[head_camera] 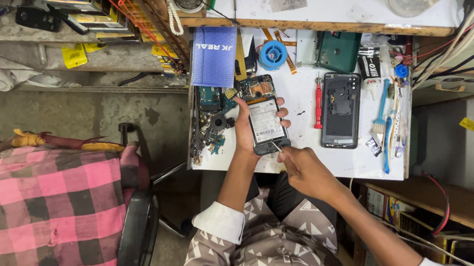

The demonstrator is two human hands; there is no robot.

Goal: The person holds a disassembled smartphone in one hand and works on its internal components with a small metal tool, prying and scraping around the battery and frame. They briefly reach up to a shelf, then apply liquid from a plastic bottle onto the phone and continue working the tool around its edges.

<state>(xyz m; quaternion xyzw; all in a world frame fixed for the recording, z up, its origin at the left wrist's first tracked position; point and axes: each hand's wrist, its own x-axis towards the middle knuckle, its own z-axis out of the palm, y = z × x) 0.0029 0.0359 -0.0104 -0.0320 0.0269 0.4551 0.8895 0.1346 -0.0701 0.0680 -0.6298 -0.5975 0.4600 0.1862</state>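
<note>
Near the tabletop's point(300, 149) front-left corner our left hand point(244, 129) grips the opened phone point(264, 117), back cover off, battery and circuit board bare. Our right hand point(303, 169) pinches thin tweezers point(276, 147) at its lower end. A slip there could, we judge, scratch the board or puncture the battery.

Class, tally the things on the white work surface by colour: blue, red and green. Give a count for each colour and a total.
Blue: 3 (box, tape roll, brush)
Red: 1 (screwdriver)
Green: 1 (phone cover)
Total: 5
</note>
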